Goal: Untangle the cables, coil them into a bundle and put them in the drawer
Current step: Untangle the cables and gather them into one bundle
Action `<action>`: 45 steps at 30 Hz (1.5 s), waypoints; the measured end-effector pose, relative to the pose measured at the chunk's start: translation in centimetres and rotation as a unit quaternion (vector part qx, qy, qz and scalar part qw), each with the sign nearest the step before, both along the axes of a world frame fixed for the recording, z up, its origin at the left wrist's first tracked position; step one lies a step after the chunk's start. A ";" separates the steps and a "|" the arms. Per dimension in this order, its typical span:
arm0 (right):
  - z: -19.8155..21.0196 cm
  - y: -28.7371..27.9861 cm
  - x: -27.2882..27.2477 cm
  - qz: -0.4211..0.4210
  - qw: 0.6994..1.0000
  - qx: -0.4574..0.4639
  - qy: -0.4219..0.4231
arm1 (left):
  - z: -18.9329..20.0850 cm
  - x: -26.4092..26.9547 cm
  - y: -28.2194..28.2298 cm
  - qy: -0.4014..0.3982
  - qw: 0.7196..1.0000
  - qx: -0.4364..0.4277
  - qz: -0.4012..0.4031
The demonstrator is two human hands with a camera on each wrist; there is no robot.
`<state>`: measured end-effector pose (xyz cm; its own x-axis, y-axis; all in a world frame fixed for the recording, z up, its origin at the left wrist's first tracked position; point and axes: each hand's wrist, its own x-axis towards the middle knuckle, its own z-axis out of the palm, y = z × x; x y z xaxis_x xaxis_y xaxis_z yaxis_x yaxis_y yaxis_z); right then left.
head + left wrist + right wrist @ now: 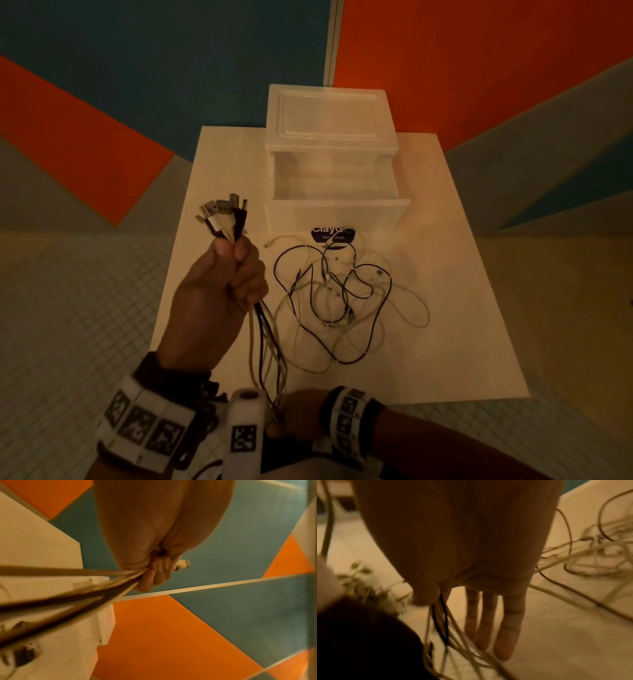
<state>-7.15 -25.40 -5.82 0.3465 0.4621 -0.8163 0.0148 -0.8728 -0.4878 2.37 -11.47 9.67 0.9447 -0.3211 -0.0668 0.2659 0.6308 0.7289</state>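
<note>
Your right hand [298, 411], at the board's [462, 342] near edge: thumb and forefinger pinch the cables [267, 342], other fingers straight. Your left hand [219, 291]: fist round their plug ends. Loose loops: mid-board. Drawer [337, 209]: open, far edge.

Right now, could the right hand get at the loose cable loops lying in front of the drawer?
Probably yes. The right hand pinches the strands near the table's front edge, three fingers straight, and bare table lies between it and the loops. It would likely have to release the strands first.
</note>
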 end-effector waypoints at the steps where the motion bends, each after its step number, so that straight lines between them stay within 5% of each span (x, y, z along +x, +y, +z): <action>1: -0.3 0.1 0.0 0.024 1.000 0.002 -0.011 | -0.2 0.1 0.2 0.004 1.000 0.009 0.000; 5: 0.7 -2.4 1.6 0.124 0.990 -0.052 -0.044 | -2.2 -0.6 0.7 0.042 0.999 0.027 -0.004; 7: 3.1 -4.7 3.4 0.087 0.995 -0.042 -0.036 | -3.2 -1.2 1.0 0.062 0.998 0.034 -0.004; 11: 7.8 -9.8 6.4 -0.115 0.990 0.076 0.040 | -4.1 -2.0 2.0 0.080 0.996 0.041 0.005; 16: 8.2 -12.2 10.7 -0.281 0.929 0.103 -0.218 | -4.2 -2.0 2.9 0.069 0.996 0.044 0.024; 19: 4.1 -10.9 13.3 -0.190 0.952 -0.077 -0.228 | -4.0 -1.8 2.7 0.064 0.996 0.052 0.024; 22: 0.9 -10.9 13.7 -0.131 0.936 -0.205 -0.254 | -4.0 -1.7 2.3 0.059 0.996 0.070 0.022; 26: 0.5 -12.3 15.5 -0.286 0.853 -0.154 -0.409 | -4.1 -1.7 2.6 0.064 0.995 0.067 0.035; 32: -1.7 -11.2 17.9 -0.084 0.933 -0.132 -0.325 | -4.1 -1.4 2.4 0.073 0.993 0.076 0.044; 34: -3.0 -11.3 18.2 -0.104 0.916 -0.139 -0.361 | -4.1 -1.3 2.0 0.081 0.993 0.078 0.045; 39: -4.8 -14.6 19.6 -0.400 0.797 -0.144 -0.429 | -4.1 -1.1 1.8 0.081 0.992 0.084 0.051; 41: -5.7 -16.1 19.7 -0.404 0.813 -0.185 -0.377 | -4.1 -1.0 1.7 0.085 0.991 0.086 0.050; 45: -7.0 -17.2 19.4 -0.259 0.866 -0.245 -0.350 | -4.2 -0.9 1.3 0.098 0.990 0.083 0.054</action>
